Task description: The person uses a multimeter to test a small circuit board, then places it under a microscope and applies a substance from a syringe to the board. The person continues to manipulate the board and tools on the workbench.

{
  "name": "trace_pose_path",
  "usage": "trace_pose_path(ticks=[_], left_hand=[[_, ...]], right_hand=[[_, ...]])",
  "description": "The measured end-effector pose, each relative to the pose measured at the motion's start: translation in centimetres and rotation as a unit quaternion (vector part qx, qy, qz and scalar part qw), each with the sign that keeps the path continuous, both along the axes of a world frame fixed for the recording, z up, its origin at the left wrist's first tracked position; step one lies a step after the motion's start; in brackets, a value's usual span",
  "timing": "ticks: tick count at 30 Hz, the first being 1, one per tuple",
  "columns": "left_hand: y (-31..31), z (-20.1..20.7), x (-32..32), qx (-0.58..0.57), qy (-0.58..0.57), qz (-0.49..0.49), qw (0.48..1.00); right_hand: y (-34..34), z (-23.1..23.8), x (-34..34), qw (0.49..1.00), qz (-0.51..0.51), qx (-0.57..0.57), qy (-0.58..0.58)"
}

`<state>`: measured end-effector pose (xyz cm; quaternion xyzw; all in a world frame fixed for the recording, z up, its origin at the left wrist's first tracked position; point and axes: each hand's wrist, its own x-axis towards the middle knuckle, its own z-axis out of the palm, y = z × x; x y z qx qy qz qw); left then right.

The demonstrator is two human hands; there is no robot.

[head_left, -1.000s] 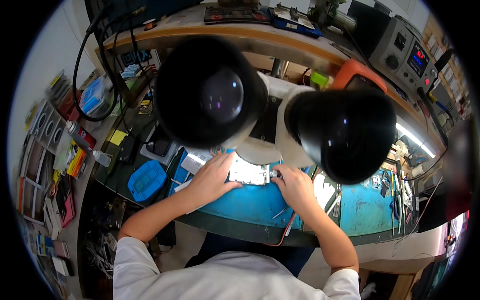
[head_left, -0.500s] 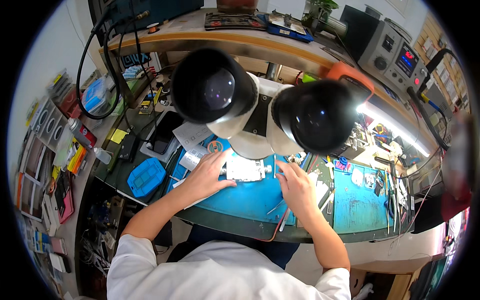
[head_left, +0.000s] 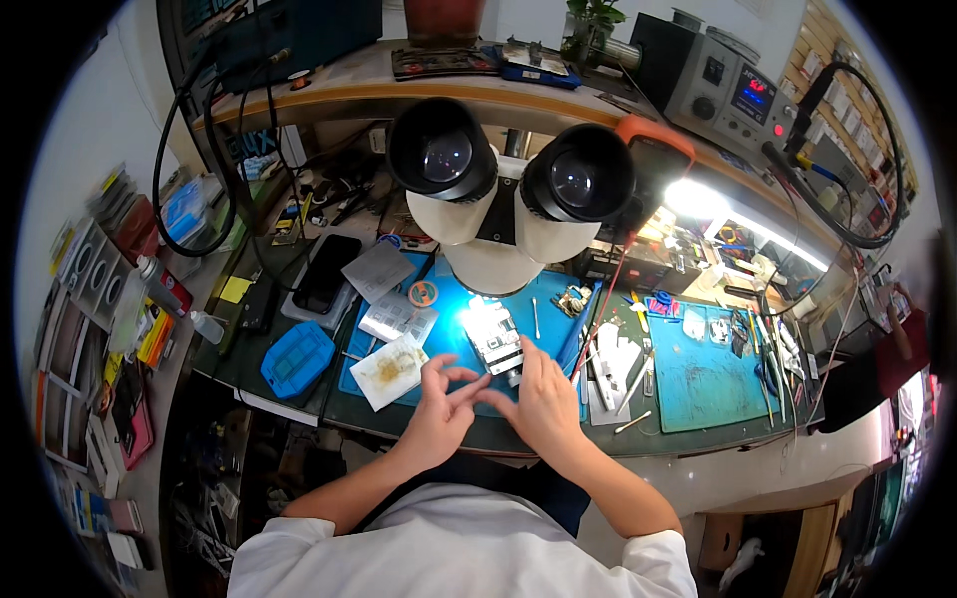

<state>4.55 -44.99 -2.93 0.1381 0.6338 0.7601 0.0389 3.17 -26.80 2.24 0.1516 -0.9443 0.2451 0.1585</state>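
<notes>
My left hand (head_left: 436,411) and my right hand (head_left: 541,397) rest close together at the front edge of a blue work mat (head_left: 454,329). Their fingertips meet between them. The left thumb and forefinger curl into a ring against the right forefinger; whether something tiny sits between them is too small to tell. The right hand lies palm down with its fingers spread. Just beyond the fingers, a small silver circuit board (head_left: 495,339) lies brightly lit under a white stereo microscope (head_left: 503,214) with two black eyepieces.
A stained white paper (head_left: 389,370), a blue plastic tray (head_left: 297,359) and a black phone (head_left: 327,271) lie left of the hands. To the right are tweezers and tools (head_left: 616,367) and a second teal mat (head_left: 703,371). A bench power supply (head_left: 736,92) stands on the shelf.
The view has pulled back from the microscope, so the eyepieces look smaller. Both hands came off the circuit board, drew back toward the table's front edge and met fingertip to fingertip.
</notes>
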Motion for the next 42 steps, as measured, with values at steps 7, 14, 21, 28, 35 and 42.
trace_pose_path(ticks=[7, 14, 21, 28, 35, 42], left_hand=[[-2.4, 4.3, -2.1, -0.164, 0.023, 0.006, 0.986], [-4.9, 6.8, -13.3, -0.459, 0.248, -0.069, 0.850], [-4.4, 8.3, -15.4, -0.517, 0.194, -0.240, 0.799], [-4.5, 4.5, -13.7, -0.479, 0.229, -0.114, 0.840], [-6.0, 4.7, -8.3, -0.446, 0.320, 0.120, 0.827], [-25.9, 5.5, -3.2, -0.442, 0.203, 0.670, 0.561]], right_hand=[[3.0, 0.4, -4.2, 0.994, 0.055, -0.018, -0.098], [6.4, 2.1, -11.3, 0.990, -0.055, 0.058, -0.116], [4.4, 1.1, -13.5, 0.961, -0.052, 0.186, -0.196], [4.3, 2.1, -10.8, 0.995, -0.008, -0.102, -0.007], [3.1, 4.0, -7.5, 0.969, 0.036, -0.242, -0.032], [5.4, 3.5, -7.5, 0.921, 0.021, -0.374, -0.112]])
